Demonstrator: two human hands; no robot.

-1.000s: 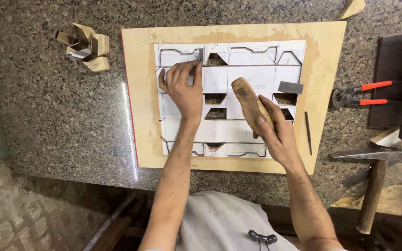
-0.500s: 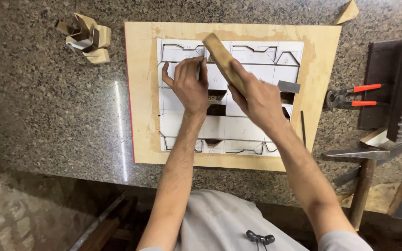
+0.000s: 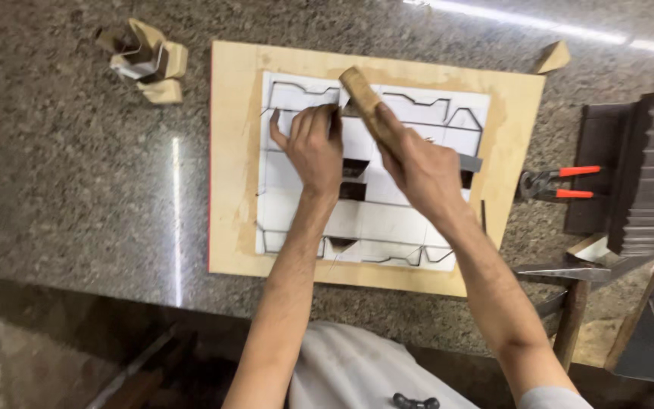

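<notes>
nearest the camera, the person's pale garment (image 3: 365, 371) fills the bottom edge, and both bare forearms reach up from it over a speckled granite counter (image 3: 77, 189).

the right hand (image 3: 425, 170) is closed in a fist around the lower part of a wooden block (image 3: 369, 106), a worn, rounded stick of light wood. it angles up and to the left, its free end hanging over the top part of the sheet, just beside the left fingertips; held this way it looks like a mallet poised over a spot.

the left hand (image 3: 313, 148) lies palm down on a white sheet (image 3: 387, 220) marked with dark outline shapes and several cut-out notches. its fingers are bunched and pressed near the upper edge of the sheet, seemingly pinching or steadying something small there; what it is i cannot tell, since the fingers hide it. the pressing likely keeps the sheet and the piece from shifting.

the sheet sits on a flat plywood board (image 3: 232, 189), which shields the counter beneath.

to the right, well apart from the hands, red-handled pliers (image 3: 558, 183) lie on the counter beside a dark ribbed metal block (image 3: 649, 174), with a hammer (image 3: 569, 303) lower down.

farther off, at the upper left, a small heap of wooden offcuts (image 3: 149, 60) rests on the granite, and one more wooden wedge (image 3: 552, 57) lies past the board's top right corner.
</notes>
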